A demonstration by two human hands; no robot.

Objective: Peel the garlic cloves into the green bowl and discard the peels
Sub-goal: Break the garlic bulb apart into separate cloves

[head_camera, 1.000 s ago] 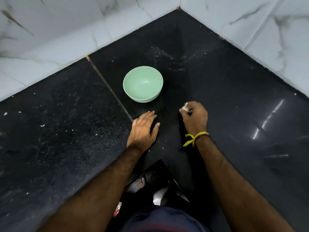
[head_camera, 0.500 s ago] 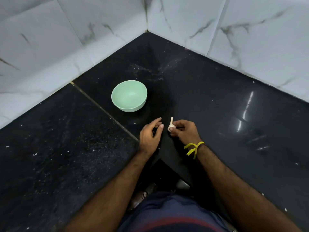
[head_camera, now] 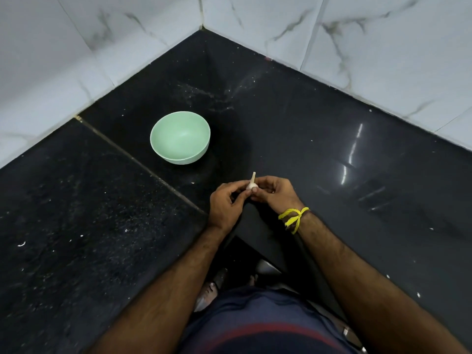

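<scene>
Black polished stone formed an L-shaped countertop (head_camera: 319,139) that ran into a corner, backed on both sides by white marble-veined wall tiles (head_camera: 102,47). A thin seam (head_camera: 132,159) crossed the slab on the left, and pale specks and dusty smears lay scattered over the dark surface, thickest toward the corner. Glare streaks shone on the right-hand stretch. The green bowl (head_camera: 180,137) stood upright left of centre, just right of the seam, nothing visible inside it. Nearer the counter's inner edge, well apart from the bowl, both hands met above the stone: the left hand (head_camera: 226,203) and the right hand (head_camera: 274,192) pinched a small white garlic bulb (head_camera: 251,184) between their fingertips, its stem pointing up. A yellow thread (head_camera: 293,217) was tied round the right wrist.
</scene>
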